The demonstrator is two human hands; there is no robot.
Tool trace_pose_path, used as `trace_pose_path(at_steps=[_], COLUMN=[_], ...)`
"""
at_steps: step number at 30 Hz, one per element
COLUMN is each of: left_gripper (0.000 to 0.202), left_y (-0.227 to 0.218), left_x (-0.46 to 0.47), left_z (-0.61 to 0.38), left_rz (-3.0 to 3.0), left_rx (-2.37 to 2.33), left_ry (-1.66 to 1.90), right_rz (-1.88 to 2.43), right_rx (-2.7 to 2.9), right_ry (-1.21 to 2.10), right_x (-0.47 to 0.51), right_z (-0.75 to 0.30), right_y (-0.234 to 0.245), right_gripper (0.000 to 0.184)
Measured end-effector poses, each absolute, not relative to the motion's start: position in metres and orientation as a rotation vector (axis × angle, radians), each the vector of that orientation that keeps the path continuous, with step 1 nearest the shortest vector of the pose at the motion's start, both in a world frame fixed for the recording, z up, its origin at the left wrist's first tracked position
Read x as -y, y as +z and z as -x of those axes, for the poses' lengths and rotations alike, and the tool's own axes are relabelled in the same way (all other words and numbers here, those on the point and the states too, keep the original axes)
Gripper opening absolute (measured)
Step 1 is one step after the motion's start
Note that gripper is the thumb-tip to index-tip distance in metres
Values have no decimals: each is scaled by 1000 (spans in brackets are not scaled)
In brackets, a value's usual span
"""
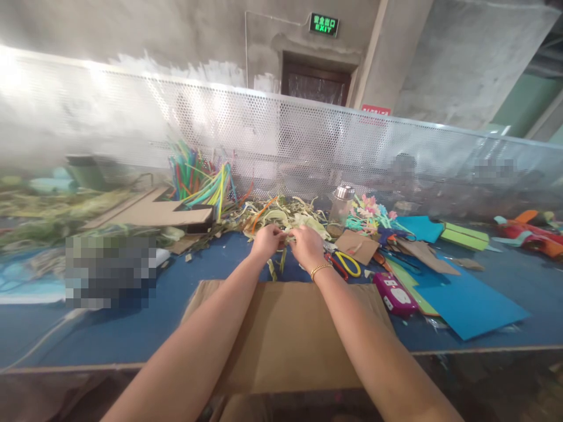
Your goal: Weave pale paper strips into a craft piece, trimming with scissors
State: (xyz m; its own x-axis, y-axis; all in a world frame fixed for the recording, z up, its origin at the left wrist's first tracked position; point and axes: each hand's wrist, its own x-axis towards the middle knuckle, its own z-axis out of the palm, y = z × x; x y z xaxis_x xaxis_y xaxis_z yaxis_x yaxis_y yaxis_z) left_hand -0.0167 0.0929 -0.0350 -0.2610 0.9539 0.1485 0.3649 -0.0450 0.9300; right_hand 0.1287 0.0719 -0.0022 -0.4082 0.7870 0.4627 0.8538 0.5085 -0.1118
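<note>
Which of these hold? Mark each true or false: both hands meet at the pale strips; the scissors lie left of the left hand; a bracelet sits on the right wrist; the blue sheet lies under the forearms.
1. Both the left hand and right hand meet at the pale strips: true.
2. The scissors lie left of the left hand: false, they lie right of the right hand.
3. A bracelet sits on the right wrist: true.
4. The blue sheet lies under the forearms: false, brown cardboard does.
</note>
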Motion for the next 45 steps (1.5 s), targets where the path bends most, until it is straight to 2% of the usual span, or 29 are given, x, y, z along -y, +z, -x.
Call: trace_pose_path(at_steps=[7,13,17,21,27,34,39,45], left_gripper=[19,22,24,36,28,30,32,33], left_y=[-36,-35,-24,-11,-20,-28,-28,-31], left_x=[-94,-92,-81,-70,-85,-93,-90,-96], left_z=[17,18,22,22,24,27,27,29], left_rz=[-1344,-1360,-1610,-1814,-1900,-1567,-1536,-1559], left_rx=[-1546,-1563,-1781,-2039,-1726,-1542,-1365,-1423], left_ry=[1349,1322,1182,1120,1350,1502,1497,1448], right_rz=[1294,1262,1261,1275,1292,1298,1287,1265], right_rx=[2389,2442,2455,2438,2394,2388,2389,2405], right_ry=[-332,-444,-460,-460,-410,-414,-426,-417], right_x=[-67,-65,-66,-66,-68,-69,-69,-68], right_z=[-127,-125,-124,-125,-126,-125,-125,-123], right_y=[1,5,5,5,1,-1,-1,-2], right_gripper=[19,26,28,31,32,29,31,30])
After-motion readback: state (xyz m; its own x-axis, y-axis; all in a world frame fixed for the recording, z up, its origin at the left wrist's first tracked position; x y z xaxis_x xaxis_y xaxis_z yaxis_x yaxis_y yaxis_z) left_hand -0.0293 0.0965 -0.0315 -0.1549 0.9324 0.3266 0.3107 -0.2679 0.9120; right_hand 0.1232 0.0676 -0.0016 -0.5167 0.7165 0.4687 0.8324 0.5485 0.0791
